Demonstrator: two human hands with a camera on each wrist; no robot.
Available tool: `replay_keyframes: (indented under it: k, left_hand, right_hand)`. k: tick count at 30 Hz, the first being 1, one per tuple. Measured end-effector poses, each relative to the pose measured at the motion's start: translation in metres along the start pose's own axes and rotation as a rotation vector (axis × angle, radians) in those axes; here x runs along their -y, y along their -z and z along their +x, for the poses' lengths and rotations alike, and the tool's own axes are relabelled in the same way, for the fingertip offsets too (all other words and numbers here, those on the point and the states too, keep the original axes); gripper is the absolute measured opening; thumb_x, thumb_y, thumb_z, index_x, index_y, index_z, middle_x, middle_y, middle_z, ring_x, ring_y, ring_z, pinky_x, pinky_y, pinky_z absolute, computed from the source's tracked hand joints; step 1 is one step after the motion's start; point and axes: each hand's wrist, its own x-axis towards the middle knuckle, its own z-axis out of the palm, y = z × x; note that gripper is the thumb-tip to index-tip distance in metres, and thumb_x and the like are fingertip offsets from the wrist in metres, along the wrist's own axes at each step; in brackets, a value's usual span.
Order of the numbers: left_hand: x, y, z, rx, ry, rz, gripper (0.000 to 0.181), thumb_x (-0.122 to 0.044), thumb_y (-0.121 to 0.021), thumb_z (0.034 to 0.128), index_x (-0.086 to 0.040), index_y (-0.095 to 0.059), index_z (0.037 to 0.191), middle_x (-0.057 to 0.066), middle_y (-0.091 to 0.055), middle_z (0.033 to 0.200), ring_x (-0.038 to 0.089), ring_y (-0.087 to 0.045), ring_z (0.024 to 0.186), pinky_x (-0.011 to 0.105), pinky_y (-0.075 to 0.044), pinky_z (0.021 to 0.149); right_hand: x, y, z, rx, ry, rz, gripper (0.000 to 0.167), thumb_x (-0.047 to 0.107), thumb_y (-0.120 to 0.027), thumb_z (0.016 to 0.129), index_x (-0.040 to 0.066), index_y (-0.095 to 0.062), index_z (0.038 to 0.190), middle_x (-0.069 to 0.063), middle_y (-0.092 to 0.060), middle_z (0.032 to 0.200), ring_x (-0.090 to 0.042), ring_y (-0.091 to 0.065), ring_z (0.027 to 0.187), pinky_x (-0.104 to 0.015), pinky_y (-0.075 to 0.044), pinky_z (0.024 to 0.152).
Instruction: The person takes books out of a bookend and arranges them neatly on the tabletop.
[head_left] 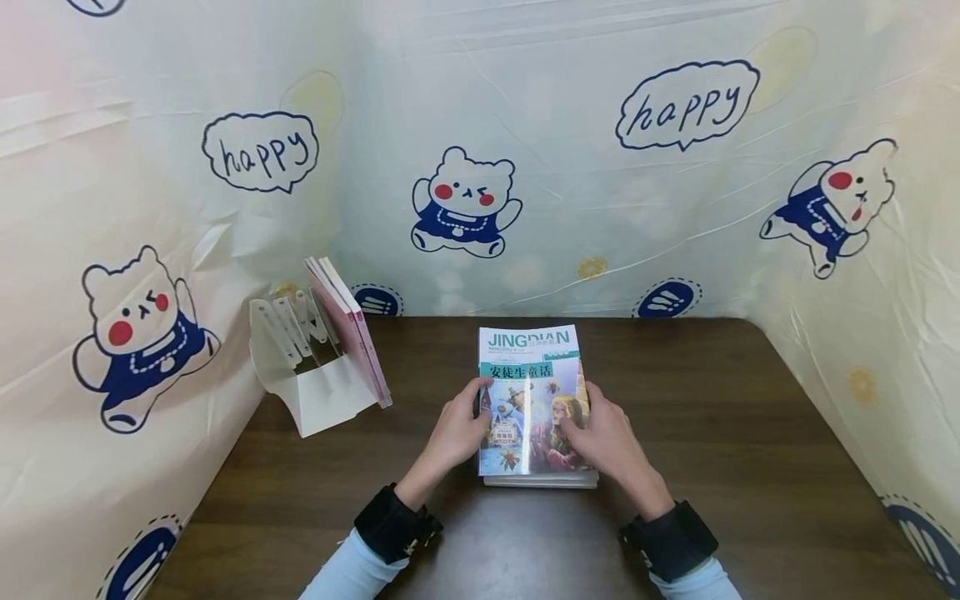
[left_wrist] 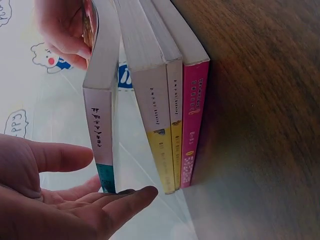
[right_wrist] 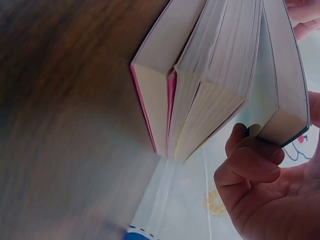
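Two-handed hold in my view: the left hand [head_left: 453,429] pinches the spine side of a white, teal-banded, glossy paperback [head_left: 528,404], which I see held just above a stack of white-and-yellow and pink-spined books [left_wrist: 174,100], its long axis running near to far; the right hand [head_left: 611,437] grips the opposite edge, neither hand nearer.

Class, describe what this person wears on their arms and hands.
On the left, a light blue sleeve and broad black wristband; on the right, a matching blue sleeve and black wristband. The left hand and right hand wear no gloves.
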Motion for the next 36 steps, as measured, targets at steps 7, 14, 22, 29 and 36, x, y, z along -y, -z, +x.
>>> replay_keyframes:
  k: [7,14,22,29,36]
  left_hand:
    - [0.001,-0.004,0.005,0.041,0.020,0.030,0.052,-0.004,-0.058,0.1050,-0.004,-0.047,0.156,0.022,-0.047,0.158,0.038,-0.046,0.144,0.058,-0.041,0.113]
    - [0.006,-0.007,0.007,0.081,0.065,0.045,0.051,-0.007,-0.061,0.1046,-0.004,-0.048,0.154,0.024,-0.048,0.156,0.039,-0.052,0.138,0.057,-0.045,0.109]
    - [0.006,-0.010,0.009,0.116,0.053,0.078,0.056,-0.007,-0.061,0.1018,0.001,-0.045,0.155,0.027,-0.047,0.156,0.041,-0.052,0.139,0.057,-0.043,0.112]
    - [0.007,-0.012,0.014,0.112,0.045,0.115,0.056,-0.008,-0.061,0.1012,0.000,-0.046,0.154,0.026,-0.050,0.154,0.038,-0.056,0.134,0.052,-0.048,0.105]
    - [0.007,-0.013,0.015,0.128,0.053,0.107,0.058,-0.009,-0.061,0.1014,0.000,-0.044,0.156,0.026,-0.047,0.157,0.039,-0.052,0.138,0.053,-0.046,0.109]
  right_hand:
    - [-0.003,0.002,0.002,0.011,-0.021,-0.018,0.079,0.032,-0.071,0.096,-0.003,-0.034,0.157,-0.023,-0.061,0.137,-0.028,-0.064,0.102,-0.047,-0.059,0.092]
    - [-0.008,0.001,0.003,0.033,-0.043,-0.011,0.079,0.030,-0.071,0.096,-0.005,-0.034,0.157,-0.024,-0.061,0.138,-0.027,-0.065,0.101,-0.046,-0.059,0.091]
    - [-0.010,-0.001,0.005,0.045,-0.054,-0.011,0.079,0.029,-0.071,0.096,-0.006,-0.035,0.156,-0.025,-0.061,0.137,-0.027,-0.065,0.101,-0.046,-0.059,0.091]
    - [-0.009,0.001,0.005,0.047,-0.064,-0.015,0.078,0.030,-0.072,0.095,-0.005,-0.037,0.155,-0.023,-0.059,0.137,-0.030,-0.063,0.107,-0.050,-0.057,0.096]
    - [-0.011,0.002,0.005,0.041,-0.067,-0.088,0.080,0.034,-0.073,0.093,-0.008,-0.041,0.153,-0.020,-0.054,0.128,-0.030,-0.058,0.103,-0.045,-0.057,0.086]
